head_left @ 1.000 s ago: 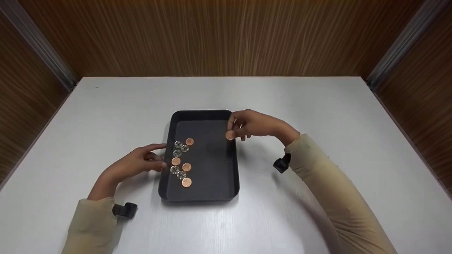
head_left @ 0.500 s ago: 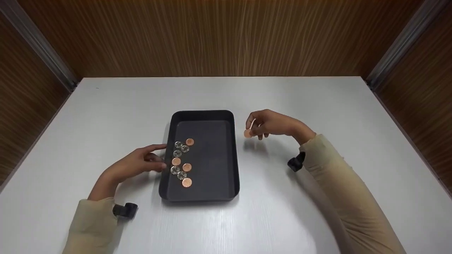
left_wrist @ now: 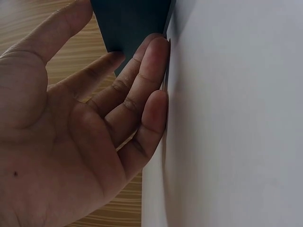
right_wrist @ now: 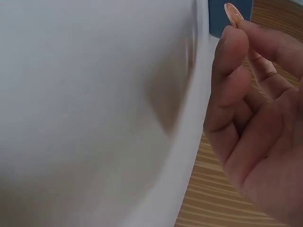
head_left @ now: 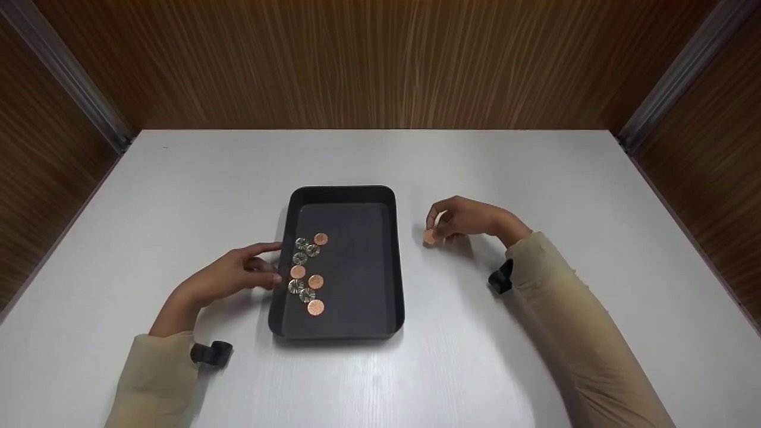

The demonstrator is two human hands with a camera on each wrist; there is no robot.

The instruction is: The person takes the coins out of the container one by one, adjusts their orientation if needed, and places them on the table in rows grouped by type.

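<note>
A black rectangular tray (head_left: 392,261) sits mid-table; several copper and silver coins (head_left: 306,270) lie along its left side. My right hand (head_left: 461,219) is low over the white table just right of the tray and pinches a copper coin (head_left: 429,236) between thumb and fingers; the coin (right_wrist: 233,14) also shows at the fingertips (right_wrist: 232,38) in the right wrist view. My left hand (head_left: 238,274) rests on the table with relaxed, straight fingers (left_wrist: 151,66) against the tray's left wall (left_wrist: 132,23).
The white table (head_left: 178,190) is bounded by wood-grain walls at the back and sides, with metal corner strips (head_left: 71,83). A small black wrist camera (head_left: 211,353) sits at each beige sleeve.
My right hand carried the copper coin from over the tray's right rim out to the right and down close to the table. The left hand stayed against the tray.
</note>
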